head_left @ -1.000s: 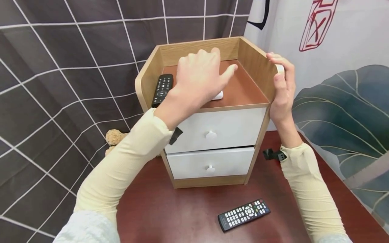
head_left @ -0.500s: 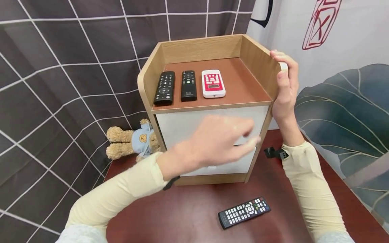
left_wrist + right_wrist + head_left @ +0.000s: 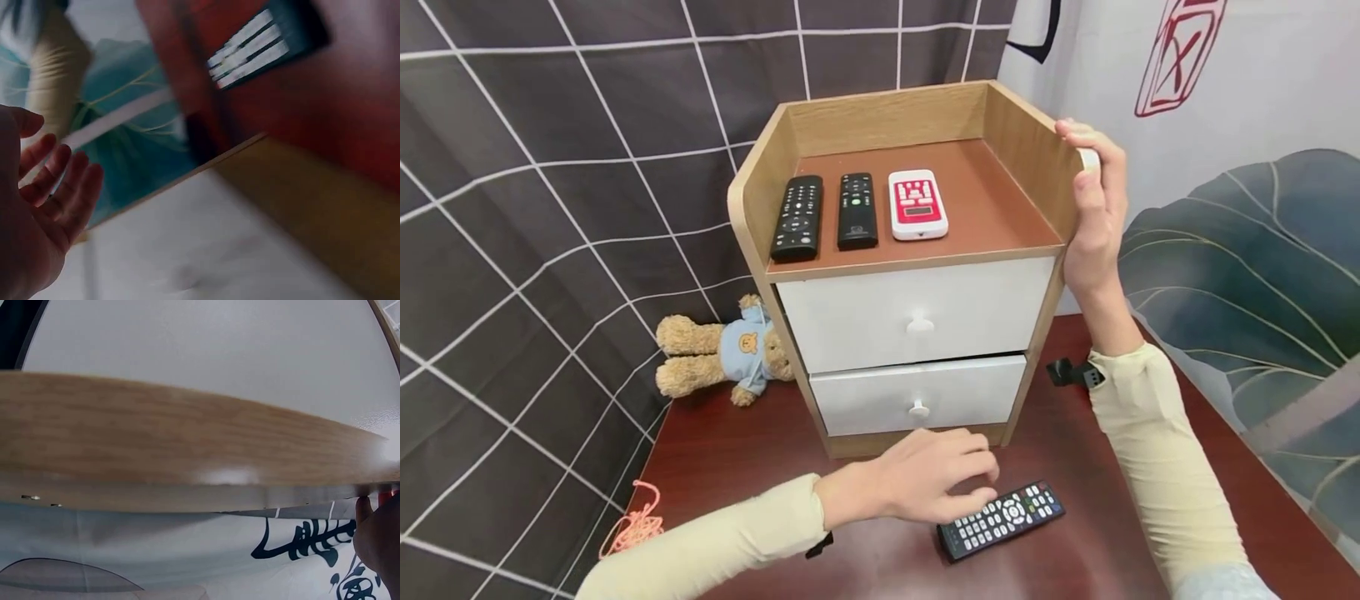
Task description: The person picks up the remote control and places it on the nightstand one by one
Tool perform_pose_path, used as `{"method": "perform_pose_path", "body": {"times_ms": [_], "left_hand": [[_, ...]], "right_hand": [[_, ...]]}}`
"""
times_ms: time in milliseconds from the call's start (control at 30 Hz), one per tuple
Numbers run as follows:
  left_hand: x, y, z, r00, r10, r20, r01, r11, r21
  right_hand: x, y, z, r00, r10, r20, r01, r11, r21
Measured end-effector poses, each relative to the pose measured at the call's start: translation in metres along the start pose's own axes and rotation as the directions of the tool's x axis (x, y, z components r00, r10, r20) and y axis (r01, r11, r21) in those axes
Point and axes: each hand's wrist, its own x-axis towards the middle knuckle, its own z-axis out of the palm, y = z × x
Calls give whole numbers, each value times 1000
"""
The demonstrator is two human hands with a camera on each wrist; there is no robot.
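In the head view my left hand (image 3: 925,475) is low over the red-brown table, its fingers loosely bent and holding nothing. Its thumb overlaps the near edge of a black remote control (image 3: 1030,505); whether they touch I cannot tell. The left wrist view is blurred and shows the same hand (image 3: 53,206) with a gap between palm and fingertips. My right hand (image 3: 1097,200) grips the right side panel (image 3: 1026,154) of a small wooden cabinet, thumb at the front. A whitish patch shows between thumb and fingers. On the cabinet top (image 3: 992,204) lie two black remotes (image 3: 797,218) and a white-and-red remote (image 3: 917,206).
Two white drawers (image 3: 850,321) with round knobs face me, the lower one slightly uneven in its gap. A teddy bear (image 3: 745,350) in blue lies left of the cabinet. Pink string (image 3: 636,525) lies at the table's left edge. Curtains (image 3: 587,167) hang behind.
My left hand has come down from above the cabinet top, past the drawers, to the remote control on the table. My right hand keeps its grip on the side panel.
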Motion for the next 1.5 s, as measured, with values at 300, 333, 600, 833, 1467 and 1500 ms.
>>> {"method": "perform_pose_path", "body": {"times_ms": [300,333,600,833,1467,1500], "left_hand": [[-36,-13,75,945,-252,210,262,965,-20],[-39,-11,81,928,-280,244,294,956,-20],[-57,15,112,844,-386,373,406,913,26],[-66,21,128,910,-292,293,252,953,166],[-43,12,106,946,-277,170,237,946,220],[-43,11,101,941,-292,171,253,943,216]], "right_hand": [[4,0,5,1000,-4,21,5,999,-32],[3,0,5,1000,-3,21,4,999,-33],[-1,-1,1,1000,2,-2,-2,1000,-5],[0,0,0,1000,0,-2,0,1000,5],[-2,-7,2,999,37,-4,-37,999,-6],[-2,-7,2,1000,31,-1,-31,999,-7]]}}
